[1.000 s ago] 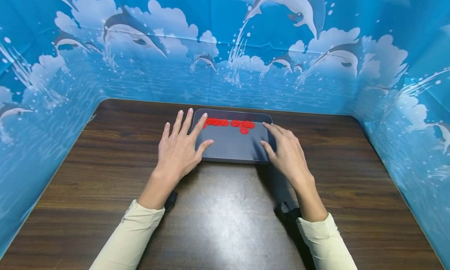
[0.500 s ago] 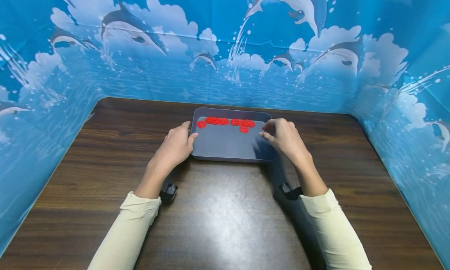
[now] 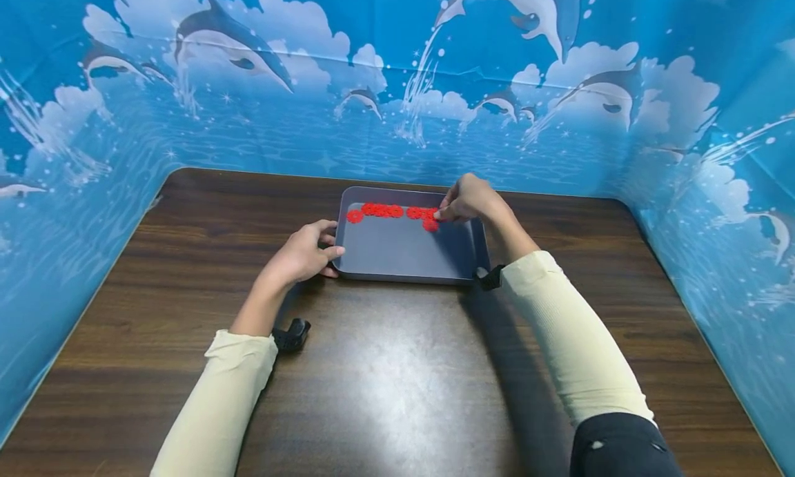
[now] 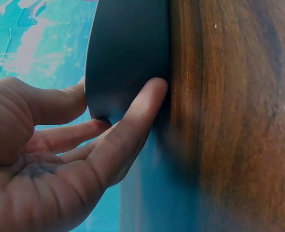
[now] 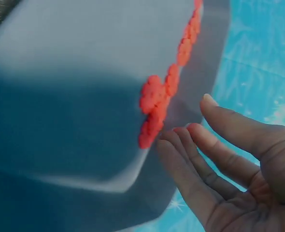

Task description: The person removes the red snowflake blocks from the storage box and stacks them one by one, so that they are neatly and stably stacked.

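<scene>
The blue backdrop [image 3: 385,145] fills the upper part of the head view; the brown table [image 3: 385,366] takes up the centre and lower frame.

The gray tray [image 3: 397,256] lies flat on the table, just about the centre of the frame. Progress, by judgement: early stage. The container is in position and steadied; handling of its contents appears outstanding, as nothing is seen raised from it or set down beside it.

The left hand [image 3: 304,250], left of centre, grips the tray's left edge, thumb at the rim, fingers against the outer wall. The right hand [image 3: 470,199], upper right of centre, shows its digits spread in the wrist view, nothing visible between them; whether the fingertips touch the contents cannot be confirmed. The hands are well apart.

Contents: red pieces [image 3: 380,210], scalloped, ranged along the tray's upper side in the frame. One single piece [image 3: 355,216] lies at the left end, a row beside it, then a right-hand group [image 3: 430,225] partly behind the fingers. Overlap prevents a count.
</scene>
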Demonstrator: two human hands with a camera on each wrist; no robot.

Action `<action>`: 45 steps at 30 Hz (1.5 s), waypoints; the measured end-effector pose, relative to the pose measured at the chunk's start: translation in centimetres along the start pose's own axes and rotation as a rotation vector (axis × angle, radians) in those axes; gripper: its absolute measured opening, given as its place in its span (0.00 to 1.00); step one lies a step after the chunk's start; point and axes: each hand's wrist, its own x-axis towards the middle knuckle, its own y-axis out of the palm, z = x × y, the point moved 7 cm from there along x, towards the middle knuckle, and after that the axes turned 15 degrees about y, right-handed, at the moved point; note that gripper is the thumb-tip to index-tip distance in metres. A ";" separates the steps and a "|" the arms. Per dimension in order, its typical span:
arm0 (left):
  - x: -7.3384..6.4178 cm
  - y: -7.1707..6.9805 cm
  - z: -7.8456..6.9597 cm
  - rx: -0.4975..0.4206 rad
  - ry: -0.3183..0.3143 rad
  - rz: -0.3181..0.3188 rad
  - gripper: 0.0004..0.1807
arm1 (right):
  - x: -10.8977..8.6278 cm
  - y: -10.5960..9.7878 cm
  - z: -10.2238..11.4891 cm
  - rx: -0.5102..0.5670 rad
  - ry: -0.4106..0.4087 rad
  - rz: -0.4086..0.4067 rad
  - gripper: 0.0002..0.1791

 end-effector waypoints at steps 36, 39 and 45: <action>-0.2 -0.3 1.1 -0.307 -0.066 -0.008 0.38 | 3.5 3.0 -1.0 0.208 0.254 0.084 0.08; -0.3 -0.3 1.0 -0.317 -0.060 0.005 0.39 | 3.3 3.0 -1.3 0.322 0.240 0.148 0.05; -0.4 -0.3 1.0 -0.323 -0.056 0.009 0.39 | 3.2 2.2 -2.3 0.427 0.229 0.216 0.04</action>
